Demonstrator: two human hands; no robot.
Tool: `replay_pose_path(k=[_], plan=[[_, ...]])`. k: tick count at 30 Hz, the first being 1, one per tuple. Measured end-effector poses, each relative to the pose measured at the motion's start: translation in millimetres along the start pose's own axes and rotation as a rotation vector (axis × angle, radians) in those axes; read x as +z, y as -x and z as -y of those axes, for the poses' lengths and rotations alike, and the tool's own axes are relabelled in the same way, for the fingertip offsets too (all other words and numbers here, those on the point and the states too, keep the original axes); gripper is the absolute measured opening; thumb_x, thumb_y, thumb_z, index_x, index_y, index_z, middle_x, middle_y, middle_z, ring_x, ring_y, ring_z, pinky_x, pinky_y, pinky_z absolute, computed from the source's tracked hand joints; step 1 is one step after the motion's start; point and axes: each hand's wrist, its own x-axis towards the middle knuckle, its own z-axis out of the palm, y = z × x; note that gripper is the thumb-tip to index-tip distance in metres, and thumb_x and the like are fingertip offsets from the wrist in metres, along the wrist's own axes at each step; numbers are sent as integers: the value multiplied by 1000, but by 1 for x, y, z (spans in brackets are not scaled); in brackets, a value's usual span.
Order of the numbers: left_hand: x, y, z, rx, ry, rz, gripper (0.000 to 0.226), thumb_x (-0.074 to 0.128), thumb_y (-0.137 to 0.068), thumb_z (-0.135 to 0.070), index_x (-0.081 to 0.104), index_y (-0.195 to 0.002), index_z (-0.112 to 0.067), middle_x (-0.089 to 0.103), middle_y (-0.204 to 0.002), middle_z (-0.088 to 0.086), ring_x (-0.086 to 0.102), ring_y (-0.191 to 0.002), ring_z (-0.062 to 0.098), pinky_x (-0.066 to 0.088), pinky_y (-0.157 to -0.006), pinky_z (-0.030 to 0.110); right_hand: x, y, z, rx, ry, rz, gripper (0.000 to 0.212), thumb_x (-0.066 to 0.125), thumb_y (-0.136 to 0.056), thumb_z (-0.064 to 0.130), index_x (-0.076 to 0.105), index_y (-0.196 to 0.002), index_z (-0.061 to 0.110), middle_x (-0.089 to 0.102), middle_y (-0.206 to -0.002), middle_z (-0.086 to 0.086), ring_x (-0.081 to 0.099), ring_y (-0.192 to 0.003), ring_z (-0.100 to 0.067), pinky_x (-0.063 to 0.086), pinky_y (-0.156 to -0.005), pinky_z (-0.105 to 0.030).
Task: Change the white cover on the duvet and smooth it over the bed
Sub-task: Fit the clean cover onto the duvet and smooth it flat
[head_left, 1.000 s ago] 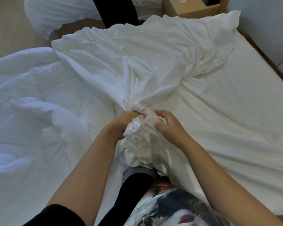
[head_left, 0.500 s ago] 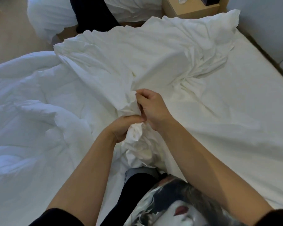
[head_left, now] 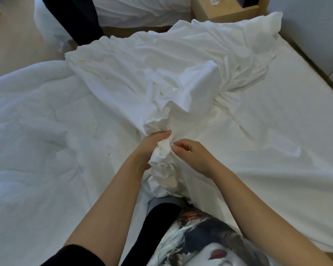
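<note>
Gripping with left hand (head_left: pixel 154 145): fingers curled round a gathered bunch of the cover, clamped on it.
Right hand (head_left: pixel 194 157): fingers bent; thumb and forefinger pinch the same bunch from its right side, just beside the left hand.
Cover (head_left: pixel 161 73): white, thin, heavily creased; no print or trim can be made out.
Cover, shape: narrow and crumpled at the hands, fanning wide toward the far edge; one stiff fold stands up just beyond the hands.
Cover, position: on the middle of the bed, between the duvet and the bare sheet; the near end hangs from the hands toward the person's lap.
Duvet (head_left: pixel 37 141): white, thick and puffy, on the left side, touching the cover's left edge.
Bed (head_left: pixel 286 121): white sheet exposed on the right, lightly wrinkled.
Nightstand (head_left: pixel 229 14): light wood, past the far edge.
</note>
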Motion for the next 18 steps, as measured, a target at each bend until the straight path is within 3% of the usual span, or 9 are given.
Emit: replay_pose_path(k=[4,6,8,10,12,13,15,18], plan=[[2,1,-1,-8,85,-15,17,56,-91,-24,60,-82,-10,67,-57,-2,65,-53,9,51,-49,18,-3,2,-5,-48,158,-39,24,51,-94,21,67,-87,4,67,-90,-6,60,-85,-21,44,-71,-26],[4,2,-2,-2,115,-7,18,55,-92,-22,61,-84,-8,67,-61,2,66,-55,10,52,-50,18,-5,2,-5,-38,72,-27,17,57,-91,24,68,-88,11,68,-90,1,61,-84,-13,45,-69,-20],[4,2,-2,-12,122,32,18,56,-90,-24,60,-89,-7,67,-67,5,67,-62,15,55,-57,25,-11,1,-5,29,-35,126,11,63,-87,21,66,-97,24,66,-94,11,61,-87,-3,46,-71,-15],[2,2,-1,-23,129,53,18,55,-90,-25,58,-86,-8,65,-61,3,65,-60,15,53,-58,26,-16,3,-8,68,19,248,17,64,-85,19,65,-98,31,65,-94,14,60,-88,-3,46,-72,-17],[2,1,-2,-25,106,51,17,56,-90,-26,59,-87,-9,65,-67,3,63,-68,18,52,-66,28,-17,2,-11,47,89,165,11,60,-89,21,68,-82,23,63,-74,14,55,-67,-3,42,-65,-21],[2,0,-3,-20,88,50,18,58,-90,-26,61,-90,-8,67,-75,5,64,-74,20,53,-71,29,-17,1,-12,33,85,75,19,57,-91,22,70,-78,17,60,-68,12,51,-60,-4,40,-63,-22],[3,1,-5,-19,35,54,25,65,-85,-29,65,-95,-6,71,-88,9,68,-81,22,55,-75,30,-15,-1,-9,13,-8,-90,21,54,-94,21,74,-87,17,64,-76,14,55,-68,-2,44,-65,-17],[3,5,-7,-45,-75,131,57,78,-62,-39,66,-106,-5,72,-97,13,69,-88,25,54,-76,34,-13,-3,7,-77,-277,-260,28,52,-95,16,70,-82,35,67,-81,24,62,-82,2,49,-70,-8]])
